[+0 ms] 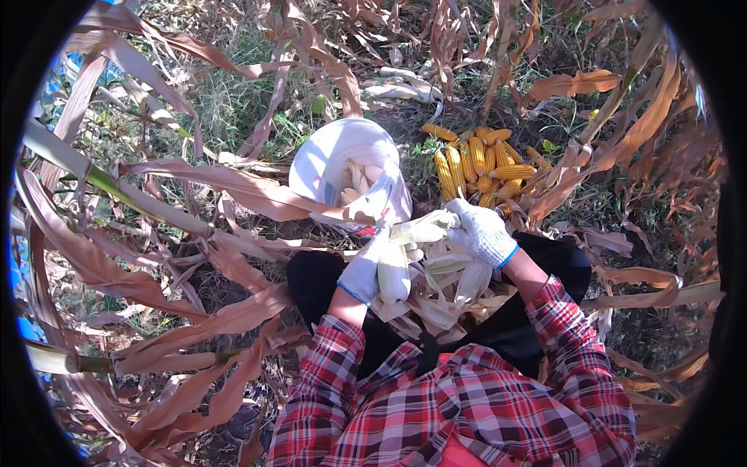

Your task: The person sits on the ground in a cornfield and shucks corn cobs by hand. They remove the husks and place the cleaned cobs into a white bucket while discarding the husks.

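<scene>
My left hand (363, 269), in a white knit glove with a blue cuff, is closed around an ear of corn (394, 273) in its pale husk. Opposite it, my right hand (480, 232), gloved the same way, pinches a strip of husk (421, 227) that stretches between both hands. Whether the strip is still joined to the ear is hard to tell. Beneath my hands, loose dry husks (449, 303) are heaped between my dark-clad legs. Just beyond my right hand lies a pile of bare yellow corn cobs (480, 160) on the ground.
A white bucket (344, 146) with some husked-looking pieces inside stands beyond my left hand. A dry corn leaf (233, 184) crosses its front. Leaning corn stalks (146, 201) crowd the left side, and more dry leaves (636, 140) hang at the right. Pale husks (402, 87) lie farther off on grass.
</scene>
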The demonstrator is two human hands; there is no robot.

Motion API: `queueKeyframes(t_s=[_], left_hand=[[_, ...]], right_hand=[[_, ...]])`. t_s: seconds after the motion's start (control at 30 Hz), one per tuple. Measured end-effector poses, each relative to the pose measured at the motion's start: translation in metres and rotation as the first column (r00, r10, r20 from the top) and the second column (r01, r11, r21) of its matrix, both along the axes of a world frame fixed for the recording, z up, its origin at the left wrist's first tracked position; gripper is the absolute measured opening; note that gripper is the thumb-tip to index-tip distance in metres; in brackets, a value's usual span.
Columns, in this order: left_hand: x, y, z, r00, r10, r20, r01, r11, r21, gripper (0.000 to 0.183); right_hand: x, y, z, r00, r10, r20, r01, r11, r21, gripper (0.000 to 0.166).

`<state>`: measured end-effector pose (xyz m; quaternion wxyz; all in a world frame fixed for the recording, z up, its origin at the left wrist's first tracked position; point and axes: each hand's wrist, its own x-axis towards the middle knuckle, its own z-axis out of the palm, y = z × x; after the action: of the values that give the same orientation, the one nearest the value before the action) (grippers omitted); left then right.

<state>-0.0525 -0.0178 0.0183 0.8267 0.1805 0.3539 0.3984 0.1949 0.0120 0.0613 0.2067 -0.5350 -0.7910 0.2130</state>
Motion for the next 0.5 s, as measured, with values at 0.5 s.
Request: queueKeyframes(t_s=[0.5], left_hand=[[-0.021, -0.011, -0.002, 0.918, 0.363, 0.162, -0.379, 0.922, 0.079, 0.036]], right_hand=[[0.003, -0.022, -0.094, 0.948, 0.213, 0.238, -0.115, 0.923, -0.368, 0.065]])
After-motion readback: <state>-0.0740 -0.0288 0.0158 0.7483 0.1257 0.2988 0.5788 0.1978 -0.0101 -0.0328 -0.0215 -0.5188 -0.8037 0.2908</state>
